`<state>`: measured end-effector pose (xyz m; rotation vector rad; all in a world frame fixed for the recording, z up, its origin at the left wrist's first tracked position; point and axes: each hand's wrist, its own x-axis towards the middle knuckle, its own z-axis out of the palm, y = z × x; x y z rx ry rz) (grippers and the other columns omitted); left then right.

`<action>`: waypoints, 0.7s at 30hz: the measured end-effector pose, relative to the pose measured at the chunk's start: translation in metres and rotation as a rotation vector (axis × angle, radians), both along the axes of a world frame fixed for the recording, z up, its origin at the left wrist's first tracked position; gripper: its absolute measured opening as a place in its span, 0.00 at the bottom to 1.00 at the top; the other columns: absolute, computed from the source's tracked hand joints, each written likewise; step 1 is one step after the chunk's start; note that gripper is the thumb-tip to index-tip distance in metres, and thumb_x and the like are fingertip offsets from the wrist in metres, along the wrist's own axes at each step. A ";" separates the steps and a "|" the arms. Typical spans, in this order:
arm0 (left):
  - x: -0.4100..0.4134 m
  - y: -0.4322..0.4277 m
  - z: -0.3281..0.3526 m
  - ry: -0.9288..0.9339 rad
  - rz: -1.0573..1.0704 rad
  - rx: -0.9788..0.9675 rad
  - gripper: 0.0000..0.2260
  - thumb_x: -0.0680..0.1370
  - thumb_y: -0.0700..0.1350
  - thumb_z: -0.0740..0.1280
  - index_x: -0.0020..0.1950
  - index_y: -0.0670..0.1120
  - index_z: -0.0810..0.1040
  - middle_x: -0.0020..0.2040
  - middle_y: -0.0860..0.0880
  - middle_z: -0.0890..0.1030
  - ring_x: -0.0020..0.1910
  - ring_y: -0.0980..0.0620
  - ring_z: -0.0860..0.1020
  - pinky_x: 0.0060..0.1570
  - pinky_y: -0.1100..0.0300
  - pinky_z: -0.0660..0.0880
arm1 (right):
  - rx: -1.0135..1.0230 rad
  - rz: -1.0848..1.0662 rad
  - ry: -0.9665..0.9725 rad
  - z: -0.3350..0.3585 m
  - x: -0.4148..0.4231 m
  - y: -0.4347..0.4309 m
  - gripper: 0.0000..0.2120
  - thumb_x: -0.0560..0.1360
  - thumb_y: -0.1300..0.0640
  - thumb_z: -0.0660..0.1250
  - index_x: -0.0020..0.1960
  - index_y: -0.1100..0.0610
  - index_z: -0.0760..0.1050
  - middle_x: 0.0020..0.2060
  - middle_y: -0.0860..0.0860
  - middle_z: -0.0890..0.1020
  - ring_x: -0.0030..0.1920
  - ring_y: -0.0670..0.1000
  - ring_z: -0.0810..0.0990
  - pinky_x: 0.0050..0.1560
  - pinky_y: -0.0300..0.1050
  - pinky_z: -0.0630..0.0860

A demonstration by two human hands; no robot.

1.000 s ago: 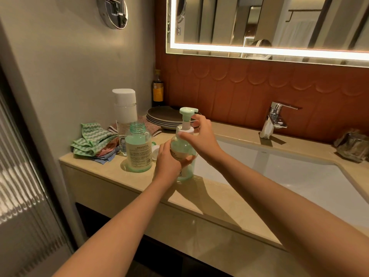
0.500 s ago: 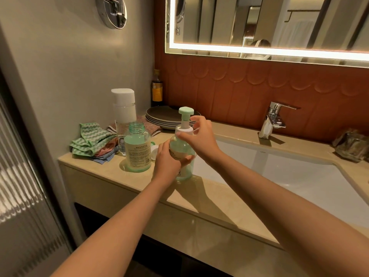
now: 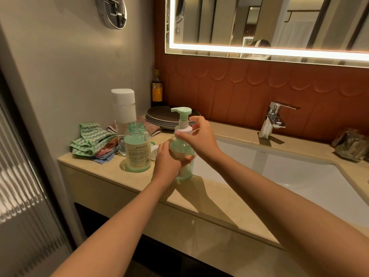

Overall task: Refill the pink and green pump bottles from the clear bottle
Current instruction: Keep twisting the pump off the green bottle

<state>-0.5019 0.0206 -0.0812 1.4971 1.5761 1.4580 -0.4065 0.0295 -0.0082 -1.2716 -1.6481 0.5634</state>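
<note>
Beside the sink (image 3: 289,172), green pump bottle (image 3: 182,145), left fingers (image 3: 162,149) curled round body, right fingers (image 3: 199,120) round collar

Upright green pump bottle (image 3: 180,145) — uncapped clear bottle (image 3: 137,150) stands just beside it.

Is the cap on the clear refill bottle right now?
No, the clear bottle stands with its threaded neck bare and open, left of the green pump bottle.
</note>
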 end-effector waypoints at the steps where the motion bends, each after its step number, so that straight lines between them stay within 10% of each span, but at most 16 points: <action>1: 0.000 -0.001 0.000 0.005 0.003 0.001 0.33 0.68 0.47 0.76 0.69 0.46 0.66 0.63 0.49 0.70 0.63 0.49 0.69 0.60 0.54 0.70 | -0.003 0.006 0.005 0.000 0.001 0.000 0.29 0.70 0.51 0.73 0.67 0.55 0.65 0.62 0.54 0.72 0.56 0.49 0.73 0.49 0.38 0.74; 21: -0.002 0.001 0.001 0.026 -0.014 0.022 0.33 0.67 0.48 0.77 0.68 0.47 0.66 0.61 0.50 0.71 0.61 0.51 0.70 0.56 0.57 0.71 | 0.021 0.075 0.034 0.004 0.006 -0.002 0.26 0.71 0.54 0.71 0.66 0.55 0.68 0.59 0.53 0.77 0.55 0.49 0.76 0.48 0.39 0.74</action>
